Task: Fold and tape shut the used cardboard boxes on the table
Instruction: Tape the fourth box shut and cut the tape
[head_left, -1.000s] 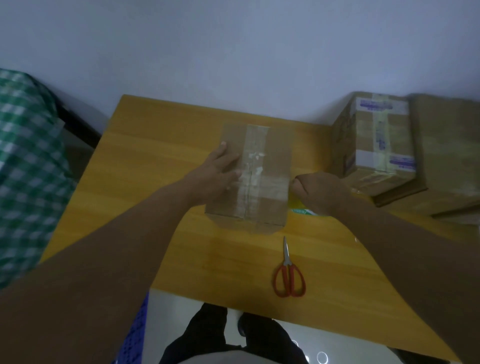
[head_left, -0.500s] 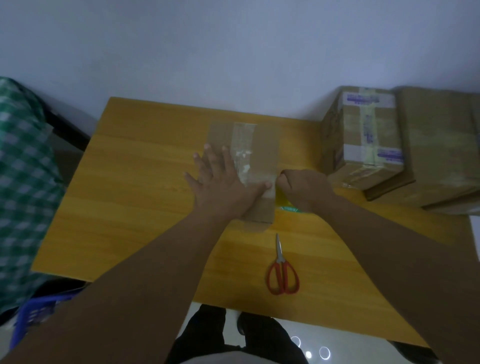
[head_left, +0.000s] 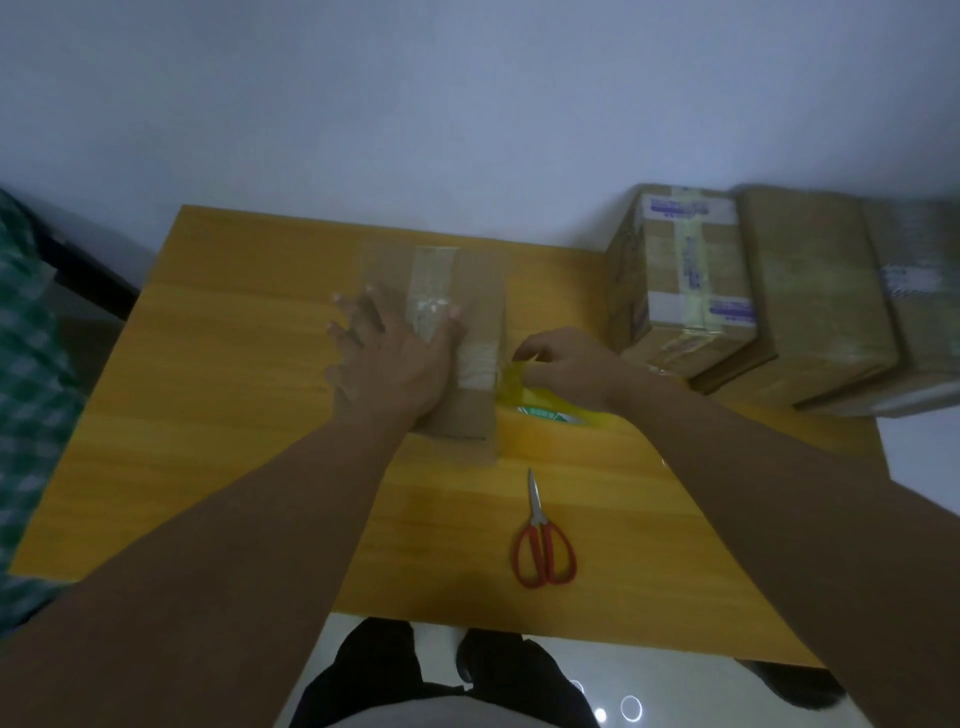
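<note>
Hands: left hand (head_left: 395, 358) flat, fingers spread, pressing down on top of the cardboard box (head_left: 480, 291) mid-desk. Right hand (head_left: 566, 364) is just right of the box, fingers curled round a yellow tape roll (head_left: 514, 387) that's mostly hidden under it. Clear tape strip (head_left: 434, 280) runs lengthwise along the box top. Red-handled scissors (head_left: 544, 545) lie closed on the desk (head_left: 234, 405), nearer the person. Taped boxes (head_left: 680, 270) sit at the right edge.

matt cardboard box (head_left: 475, 332), glossy wooden table (head_left: 249, 415)
</note>
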